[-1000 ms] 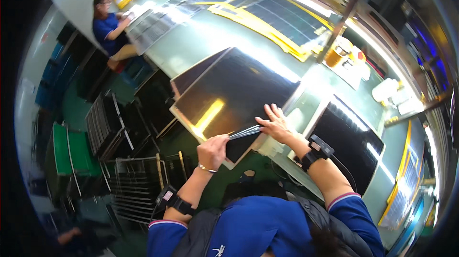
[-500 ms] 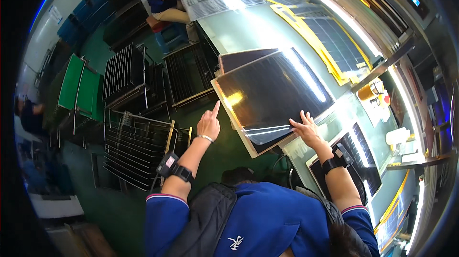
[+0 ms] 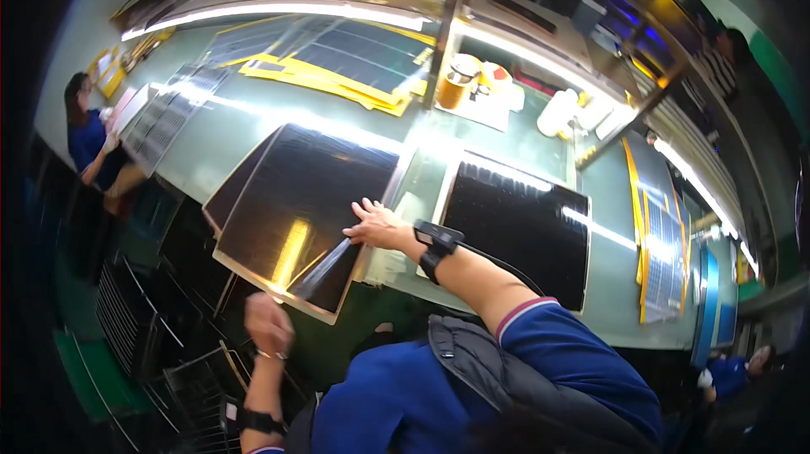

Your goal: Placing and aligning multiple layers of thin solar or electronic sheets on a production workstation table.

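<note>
A dark glossy sheet with a pale border [image 3: 325,175] lies on the bench, its near corner jutting past the bench's front edge. My right hand [image 3: 380,226] rests on the sheet's right side with fingers spread. A pale, shiny crease in what looks like thin film [image 3: 321,272] runs from near its thumb toward the sheet's near edge; I cannot tell if the thumb grips it. My left hand [image 3: 268,323], smeared by motion, is just off that edge, its fingers unclear. Partly under the sheet, a second dark sheet [image 3: 232,188] shows on the left.
Another dark panel [image 3: 515,226] lies to the right on the bench. Yellow-edged mesh sheets [image 3: 337,57] are behind; an amber jar [image 3: 456,83] and white rolls [image 3: 558,112] stand near a shelf post. Wire racks [image 3: 126,310] fill the lower left. A co-worker [image 3: 93,142] sits far left.
The view has swung to the right. My left hand, which pointed at the sheet's left edge, is now lower by its near edge and blurred. The film's crease shows more sharply beside my right hand.
</note>
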